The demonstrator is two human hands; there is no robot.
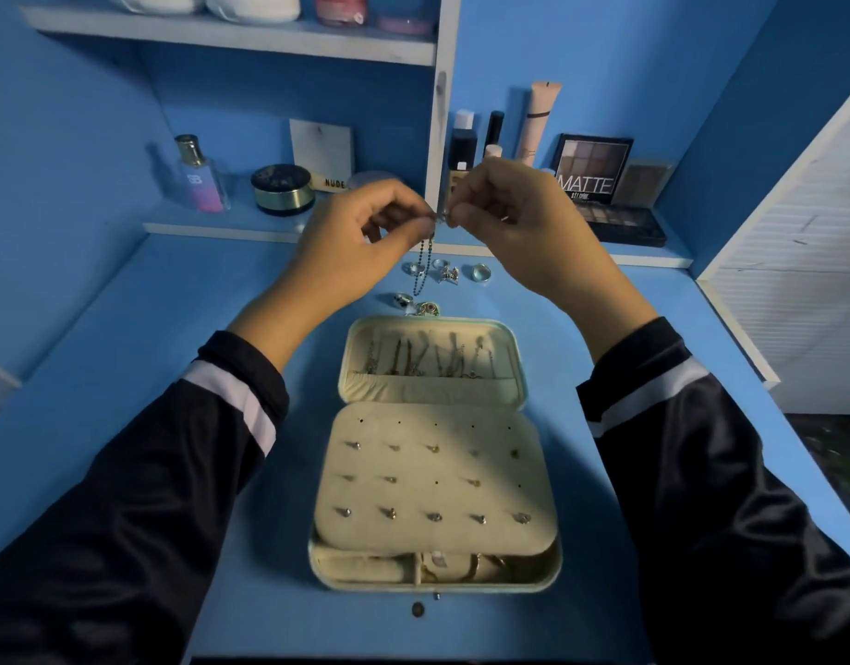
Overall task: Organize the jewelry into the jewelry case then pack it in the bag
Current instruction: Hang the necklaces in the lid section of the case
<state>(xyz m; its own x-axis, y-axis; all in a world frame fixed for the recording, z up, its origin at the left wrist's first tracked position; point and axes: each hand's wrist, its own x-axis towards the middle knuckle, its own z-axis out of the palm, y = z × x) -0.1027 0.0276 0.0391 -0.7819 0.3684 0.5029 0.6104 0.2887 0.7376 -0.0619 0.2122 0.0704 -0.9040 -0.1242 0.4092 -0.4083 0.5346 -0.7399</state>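
Head view, step: organizing under way, bag packing not begun; no bag in sight.
Left hand: raised above the desk, fingertips pinched on the top end of the beaded chain.
Right hand: pinched on the same end, seemingly at the clasp.
Chain: dangling between both hands, above the loose rings.
Jewelry case: open flat, necklaces hung in the lid, earring studs on the panel.
Next move: likely hang the chain in the lid, keeping it untangled.
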